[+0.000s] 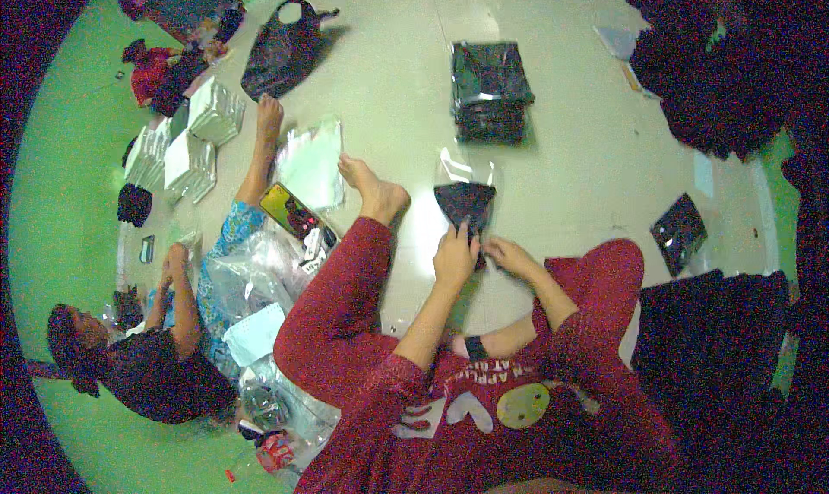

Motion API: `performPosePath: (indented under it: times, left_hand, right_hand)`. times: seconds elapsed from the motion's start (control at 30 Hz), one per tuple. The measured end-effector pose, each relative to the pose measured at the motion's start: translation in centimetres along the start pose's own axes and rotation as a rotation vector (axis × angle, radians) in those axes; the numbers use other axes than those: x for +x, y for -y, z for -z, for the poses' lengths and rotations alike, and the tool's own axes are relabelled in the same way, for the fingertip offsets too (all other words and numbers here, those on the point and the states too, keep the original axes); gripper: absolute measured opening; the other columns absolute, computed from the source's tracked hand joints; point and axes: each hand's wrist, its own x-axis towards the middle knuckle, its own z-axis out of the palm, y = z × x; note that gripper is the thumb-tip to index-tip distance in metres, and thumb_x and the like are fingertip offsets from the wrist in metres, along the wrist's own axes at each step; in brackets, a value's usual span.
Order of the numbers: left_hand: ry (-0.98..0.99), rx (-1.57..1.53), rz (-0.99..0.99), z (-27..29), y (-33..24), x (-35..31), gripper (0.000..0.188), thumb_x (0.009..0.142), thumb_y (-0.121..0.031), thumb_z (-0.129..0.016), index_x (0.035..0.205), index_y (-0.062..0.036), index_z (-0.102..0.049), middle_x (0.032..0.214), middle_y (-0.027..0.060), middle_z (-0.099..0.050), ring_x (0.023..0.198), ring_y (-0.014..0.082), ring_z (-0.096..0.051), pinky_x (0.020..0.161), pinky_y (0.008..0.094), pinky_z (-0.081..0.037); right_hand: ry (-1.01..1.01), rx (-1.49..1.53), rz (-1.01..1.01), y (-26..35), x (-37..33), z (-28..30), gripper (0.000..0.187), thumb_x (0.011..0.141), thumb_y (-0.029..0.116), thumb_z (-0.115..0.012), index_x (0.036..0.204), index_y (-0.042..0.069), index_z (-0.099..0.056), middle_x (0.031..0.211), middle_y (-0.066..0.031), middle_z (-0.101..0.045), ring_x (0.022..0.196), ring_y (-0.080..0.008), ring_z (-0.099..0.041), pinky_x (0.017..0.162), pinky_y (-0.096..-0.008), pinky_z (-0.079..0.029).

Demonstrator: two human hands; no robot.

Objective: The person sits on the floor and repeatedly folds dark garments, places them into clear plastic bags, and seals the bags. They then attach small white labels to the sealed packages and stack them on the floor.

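A black folded cloth (465, 202) lies partly inside a clear plastic bag (466, 167) on the floor before me; the bag's far end is see-through and shiny. My left hand (456, 256) is closed on the cloth's near part, its fingers reaching up over the fabric. At the near right edge, my right hand (511, 258) pinches what looks like the bag's edge. The fingertips partly cover the near end, so exactly where cloth and plastic meet is hidden.
Farther off stands a stack of bagged black cloths (490, 97). One black packet (680, 233) and a black cloth pile (708, 330) lie to the right. Leftward are clear bags (311, 161), a phone (291, 211), white bundles (190, 161) and a seated person (155, 364).
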Motion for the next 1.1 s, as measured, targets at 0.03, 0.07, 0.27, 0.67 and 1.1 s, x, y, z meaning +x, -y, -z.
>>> performPosePath:
  times: [0.03,0.07,0.27,0.67,1.1]
  left_hand:
    - [-0.024,-0.03,-0.009,-0.1,0.1,0.0,0.036,0.079,-0.02,-0.05,0.109,-0.0003,-0.049,0.108,0.0215,-0.048,0.089,0.0352,-0.053,0.073,0.0403,-0.046]
    - [-0.063,-0.083,0.01,-0.1,0.4,0.0,0.037,0.08,-0.021,-0.049,0.111,-0.0001,-0.048,0.11,0.0226,-0.046,0.09,0.036,-0.052,0.076,0.0406,-0.045]
    - [-0.158,0.096,0.066,-1.6,2.7,-0.6,0.042,0.075,-0.011,-0.048,0.113,0.0065,-0.044,0.131,0.0268,-0.023,0.117,0.039,-0.033,0.093,0.042,-0.034]
    - [-0.037,0.452,-0.076,-1.7,2.5,-0.3,0.032,0.078,-0.019,-0.043,0.095,0.0036,-0.058,0.128,0.0222,-0.035,0.12,0.0335,-0.031,0.094,0.0489,-0.028]
    - [0.052,0.297,-0.063,-4.6,3.0,-4.3,0.053,0.083,-0.046,-0.04,0.124,-0.0125,-0.039,0.135,0.0176,-0.022,0.127,0.0319,-0.017,0.092,0.0624,-0.016]
  right_hand:
    - [0.024,0.002,-0.047,0.1,-0.1,0.2,0.036,0.085,0.03,-0.041,0.108,0.003,-0.05,0.1,-0.0168,-0.058,0.093,-0.0316,-0.056,0.082,-0.0386,-0.042]
    - [-0.01,-0.062,0.015,0.3,-0.1,0.2,0.035,0.085,0.029,-0.041,0.109,0.004,-0.05,0.1,-0.017,-0.057,0.093,-0.0318,-0.055,0.082,-0.0392,-0.042]
    - [-0.022,-0.057,-0.064,0.0,0.0,-0.2,0.026,0.084,0.018,-0.046,0.101,0.001,-0.051,0.092,-0.0173,-0.058,0.083,-0.0283,-0.057,0.074,-0.0347,-0.044]
    - [-0.007,-0.031,-0.011,-0.1,-0.3,0.0,0.024,0.083,0.024,-0.044,0.094,0.004,-0.051,0.088,-0.0181,-0.058,0.081,-0.0321,-0.057,0.069,-0.0387,-0.044]
    - [0.036,-0.047,-0.062,-2.0,0.0,-1.0,0.026,0.083,0.021,-0.044,0.101,0.004,-0.053,0.094,-0.0191,-0.057,0.085,-0.0353,-0.055,0.074,-0.042,-0.043]
